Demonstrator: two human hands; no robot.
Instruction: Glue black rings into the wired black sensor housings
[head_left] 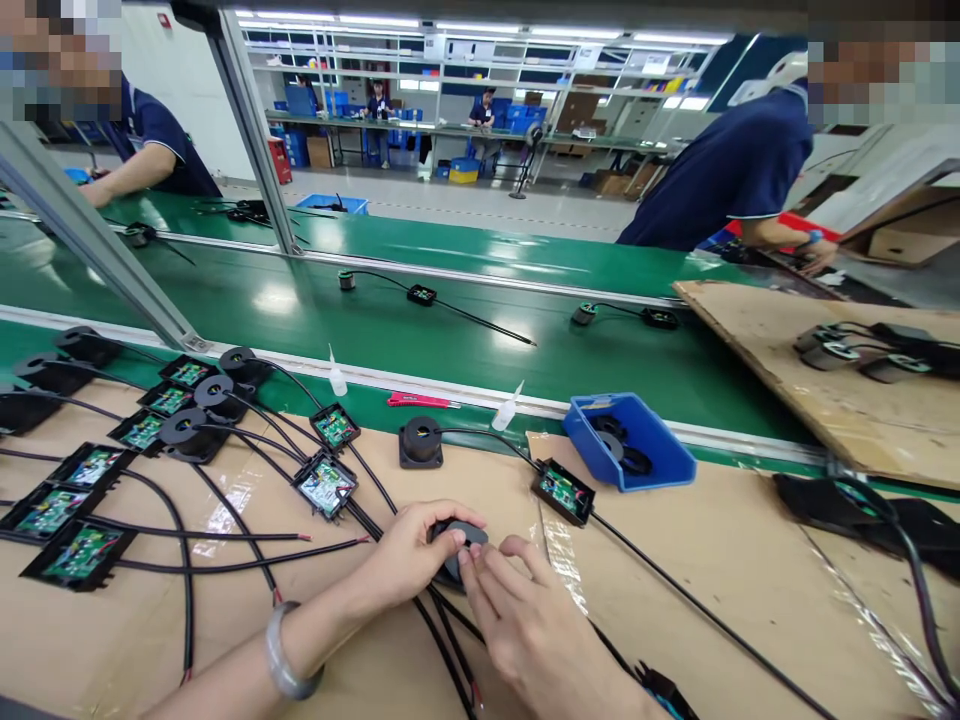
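My left hand (411, 553) and my right hand (525, 615) meet over a small round black part (463, 540) on the cardboard-covered bench (750, 560). Fingers of both hands pinch it from either side. A bangle sits on my left wrist. Black cables run under my hands. Just beyond stands a black ring-shaped sensor (421, 441), wired to an open black box with a green circuit board (563, 491).
Several more wired circuit boxes (75, 500) and black sensors (187, 430) lie to the left. A blue bin (660, 460) holds black parts. Two small glue bottles (337, 378) and a red cutter (420, 401) lie by the green conveyor (450, 330). Other people work across the belt.
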